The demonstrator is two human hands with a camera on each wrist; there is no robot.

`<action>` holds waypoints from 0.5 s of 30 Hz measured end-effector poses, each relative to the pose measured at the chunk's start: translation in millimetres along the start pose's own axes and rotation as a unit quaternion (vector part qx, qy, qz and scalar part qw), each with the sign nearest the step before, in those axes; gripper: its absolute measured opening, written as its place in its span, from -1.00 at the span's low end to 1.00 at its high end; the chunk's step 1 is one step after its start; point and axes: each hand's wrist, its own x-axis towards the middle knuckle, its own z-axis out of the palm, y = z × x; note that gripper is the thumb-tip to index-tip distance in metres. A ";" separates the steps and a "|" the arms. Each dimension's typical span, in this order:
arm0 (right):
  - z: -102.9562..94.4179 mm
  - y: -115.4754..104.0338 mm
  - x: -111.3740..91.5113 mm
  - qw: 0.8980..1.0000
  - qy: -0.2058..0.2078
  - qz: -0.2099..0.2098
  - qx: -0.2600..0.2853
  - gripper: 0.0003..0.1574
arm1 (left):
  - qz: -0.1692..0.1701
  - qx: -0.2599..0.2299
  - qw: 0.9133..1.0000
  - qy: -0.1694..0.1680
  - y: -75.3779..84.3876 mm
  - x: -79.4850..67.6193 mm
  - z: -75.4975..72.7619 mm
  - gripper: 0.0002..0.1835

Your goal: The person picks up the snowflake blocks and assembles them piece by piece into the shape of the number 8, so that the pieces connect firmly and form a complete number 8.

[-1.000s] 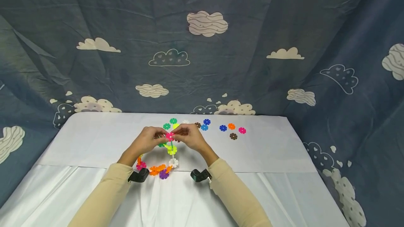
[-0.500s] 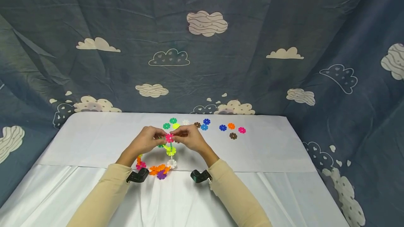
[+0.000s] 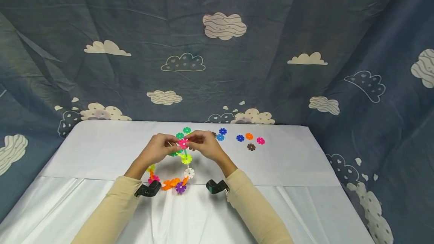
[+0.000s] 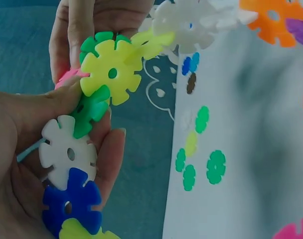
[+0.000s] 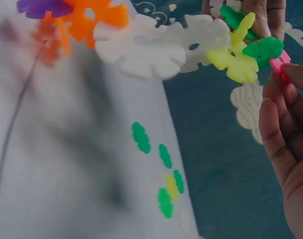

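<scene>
A closed-looking chain of interlocking snowflake discs hangs below my two hands, which meet at a pink snowflake disc (image 3: 183,144) at its top. My right hand (image 3: 206,145) pinches this pink disc between thumb and fingers, next to a green disc (image 5: 263,51) in the right wrist view. My left hand (image 3: 159,148) grips the chain beside it, thumb at another green disc (image 4: 90,110). A white disc (image 4: 54,149) and a blue disc (image 4: 57,204) lie across its palm. Lower on the chain hang a yellow disc (image 3: 186,159), a white disc and a purple disc (image 3: 181,188).
Several loose discs lie on the white-covered table (image 3: 288,161) behind and right of my hands, among them a green disc (image 3: 187,130), an orange disc (image 3: 249,136) and a brown disc (image 3: 251,147). A dark cloud-print curtain (image 3: 135,86) stands behind the table.
Both hands dip slightly, then rise a little with the pink disc. The chain's lower part swings, its purple disc shifting left and then right. The loose discs stay put.
</scene>
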 end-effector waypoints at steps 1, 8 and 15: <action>-1.2 -2.0 1.0 1.000 0.000 -0.001 -0.002 -0.75 | -0.007 -0.014 1.000 0.003 1.2 -0.3 -0.1 -0.79; -8.7 5.4 15.0 0.999 0.000 -0.024 -0.028 -0.74 | -0.048 -0.104 0.993 0.012 9.3 -1.2 1.0 -0.79; -8.5 21.8 19.9 1.000 0.005 0.005 -0.015 -0.80 | -0.072 -0.141 0.987 0.016 6.0 0.5 9.0 -0.77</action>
